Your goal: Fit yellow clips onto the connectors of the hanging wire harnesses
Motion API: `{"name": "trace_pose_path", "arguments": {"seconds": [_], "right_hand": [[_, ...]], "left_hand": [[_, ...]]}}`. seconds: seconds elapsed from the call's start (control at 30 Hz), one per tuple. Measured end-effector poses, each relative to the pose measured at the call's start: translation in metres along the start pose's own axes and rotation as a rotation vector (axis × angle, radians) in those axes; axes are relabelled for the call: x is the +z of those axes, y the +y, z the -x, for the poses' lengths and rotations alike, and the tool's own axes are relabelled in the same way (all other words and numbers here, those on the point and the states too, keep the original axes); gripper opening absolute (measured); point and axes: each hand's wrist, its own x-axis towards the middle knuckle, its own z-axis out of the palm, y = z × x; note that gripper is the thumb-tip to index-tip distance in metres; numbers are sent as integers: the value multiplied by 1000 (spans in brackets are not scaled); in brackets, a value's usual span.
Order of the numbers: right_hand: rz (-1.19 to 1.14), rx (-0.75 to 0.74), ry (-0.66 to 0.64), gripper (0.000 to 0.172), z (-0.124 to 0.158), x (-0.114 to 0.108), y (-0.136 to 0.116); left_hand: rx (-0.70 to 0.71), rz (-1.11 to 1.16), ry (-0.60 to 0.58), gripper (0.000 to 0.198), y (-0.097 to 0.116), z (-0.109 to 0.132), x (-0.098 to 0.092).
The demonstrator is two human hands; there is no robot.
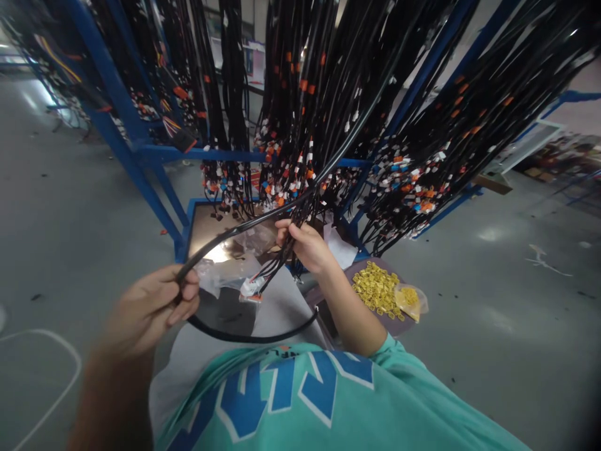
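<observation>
While the left hand curls its fingers and thumb around a thick black cable, the grip is closed tight on the cable's near stretch, low and left of centre in the head view. From that fist the cable runs up and to the right, across a blue-framed tray, then climbs into the hanging bundles above. A second stretch of black cable loops below the hand and sweeps right, just above the teal shirt. The right hand sits higher and near centre, fingers pinched together on a thin bunch of black wires that drops down and left from it. That bunch ends in a small white and orange plug, hanging between the 2 hands, apart from the left one. Clear plastic bags lie under the plug on the tray. Right of the right forearm, a round dish carries a heap of small yellow clips, with a clear bag of more yellow pieces touching the heap. Behind everything, a blue rack carries many black wire harnesses with orange, white and blue plugs at their ends. Grey floor spreads on both sides.
</observation>
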Motion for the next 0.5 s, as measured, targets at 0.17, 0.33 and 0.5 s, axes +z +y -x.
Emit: {"name": "trace_pose_path", "arguments": {"seconds": [0.17, 0.33, 0.5], "right_hand": [[83, 4, 62, 25, -3, -4, -2], [59, -8, 179, 24, -12, -13, -13], [-45, -40, 331, 23, -17, -27, -28]], "left_hand": [[35, -435, 158, 23, 7, 5, -11], [119, -1345, 447, 35, 13, -6, -14], [49, -1394, 687, 36, 2, -16, -32]]}}
